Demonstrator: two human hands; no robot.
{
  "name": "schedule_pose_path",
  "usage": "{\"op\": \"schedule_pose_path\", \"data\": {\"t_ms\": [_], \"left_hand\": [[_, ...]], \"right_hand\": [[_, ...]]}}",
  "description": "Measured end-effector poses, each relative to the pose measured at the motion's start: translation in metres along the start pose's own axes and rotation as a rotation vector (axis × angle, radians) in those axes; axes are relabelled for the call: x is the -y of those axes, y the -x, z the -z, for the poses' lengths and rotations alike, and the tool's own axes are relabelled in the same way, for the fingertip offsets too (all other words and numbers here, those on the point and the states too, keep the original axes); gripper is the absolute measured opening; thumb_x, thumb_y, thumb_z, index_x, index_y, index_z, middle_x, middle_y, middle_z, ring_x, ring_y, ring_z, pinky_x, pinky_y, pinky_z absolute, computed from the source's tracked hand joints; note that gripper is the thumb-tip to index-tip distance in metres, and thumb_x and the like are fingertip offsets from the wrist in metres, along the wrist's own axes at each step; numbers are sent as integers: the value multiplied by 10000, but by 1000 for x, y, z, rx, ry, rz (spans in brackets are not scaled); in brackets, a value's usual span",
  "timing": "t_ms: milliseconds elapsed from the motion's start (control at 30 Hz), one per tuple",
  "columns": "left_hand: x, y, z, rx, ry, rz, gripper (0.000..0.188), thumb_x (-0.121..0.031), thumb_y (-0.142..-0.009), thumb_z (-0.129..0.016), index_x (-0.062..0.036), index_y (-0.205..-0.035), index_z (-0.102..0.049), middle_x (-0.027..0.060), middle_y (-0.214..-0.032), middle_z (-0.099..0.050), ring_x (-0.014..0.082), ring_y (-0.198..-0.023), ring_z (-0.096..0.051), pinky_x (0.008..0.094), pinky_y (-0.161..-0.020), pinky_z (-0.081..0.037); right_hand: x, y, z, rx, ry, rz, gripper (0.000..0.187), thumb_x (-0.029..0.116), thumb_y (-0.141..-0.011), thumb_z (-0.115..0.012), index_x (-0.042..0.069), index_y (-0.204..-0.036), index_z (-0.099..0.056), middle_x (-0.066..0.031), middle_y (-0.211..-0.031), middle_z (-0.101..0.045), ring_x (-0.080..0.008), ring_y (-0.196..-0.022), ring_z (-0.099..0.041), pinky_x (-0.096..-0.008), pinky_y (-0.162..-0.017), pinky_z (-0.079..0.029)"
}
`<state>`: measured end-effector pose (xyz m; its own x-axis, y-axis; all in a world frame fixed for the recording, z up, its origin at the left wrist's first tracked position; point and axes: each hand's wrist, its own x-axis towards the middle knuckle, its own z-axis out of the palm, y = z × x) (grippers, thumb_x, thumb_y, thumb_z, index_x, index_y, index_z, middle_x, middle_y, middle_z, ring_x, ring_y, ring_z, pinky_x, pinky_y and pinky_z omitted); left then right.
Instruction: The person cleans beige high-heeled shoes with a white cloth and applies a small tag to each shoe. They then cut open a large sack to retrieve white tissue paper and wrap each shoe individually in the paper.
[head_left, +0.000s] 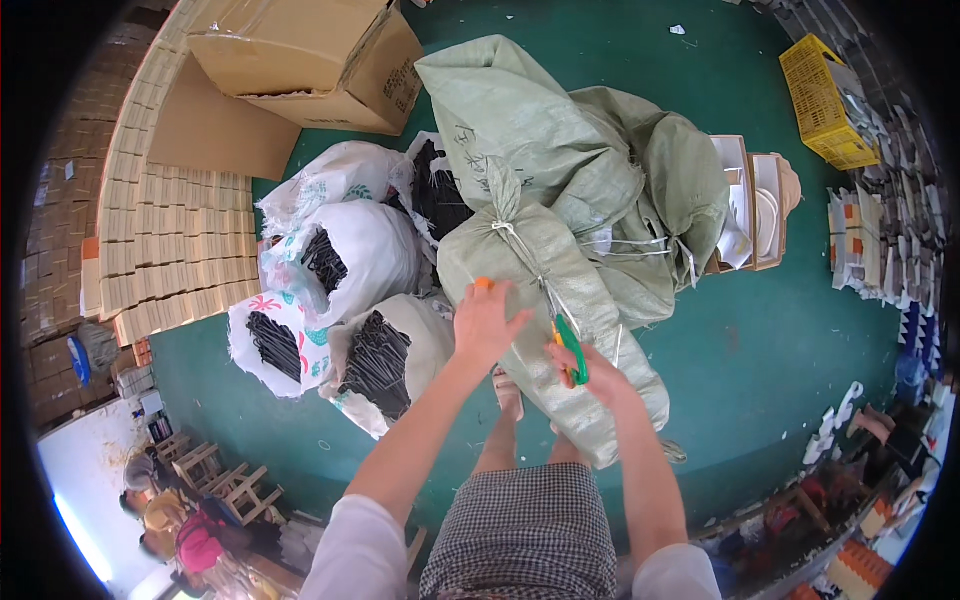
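Note:
A full pale green woven sack (590,300) lies at my feet, its gathered neck (505,205) tied with white string. Spread over the left side of this sack, my left hand (487,325) has its fingers apart and holds nothing; an orange patch, perhaps a finger cover, shows at a fingertip. My right hand (598,375) is closed around green-and-orange scissors (572,350) above the sack's middle. Their tip points toward the loose white string (543,285) that runs down from the knot. Whether the blades touch it, I cannot tell.
Larger green sacks (530,120) lie beyond. At left, several white sacks (375,365) stand open, full of dark thin pieces. Behind them are a cardboard box (370,85) and stacked pale pieces (190,240). A yellow crate (825,100) stands far right. Other people (165,515) are at lower left.

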<state>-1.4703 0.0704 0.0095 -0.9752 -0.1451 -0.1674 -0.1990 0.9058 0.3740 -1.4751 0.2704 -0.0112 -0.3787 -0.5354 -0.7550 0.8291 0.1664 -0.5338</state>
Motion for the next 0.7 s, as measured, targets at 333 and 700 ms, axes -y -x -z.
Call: {"op": "schedule_pose_path", "data": {"t_ms": [333, 700], "left_hand": [[4, -5, -38, 1, 172, 103, 248, -189, -774, -681, -79, -955, -551, 143, -907, -567, 326, -914, -563, 423, -735, -481], [14, 1, -46, -2, 411, 179, 187, -140, -787, -646, -75, -942, -563, 171, -847, -552, 361, -868, -543, 440, -732, -463]], "right_hand": [[37, -26, 10, -81, 274, -99, 472, 563, -822, -607, 96, -793, -542, 59, -604, -410, -53, -510, -403, -215, -447, -323], [18, -10, 28, -29, 278, -46, 324, 349, -836, -659, 95, -686, -524, 26, -577, -460, -77, -435, -416, -241, -396, -342]]}}
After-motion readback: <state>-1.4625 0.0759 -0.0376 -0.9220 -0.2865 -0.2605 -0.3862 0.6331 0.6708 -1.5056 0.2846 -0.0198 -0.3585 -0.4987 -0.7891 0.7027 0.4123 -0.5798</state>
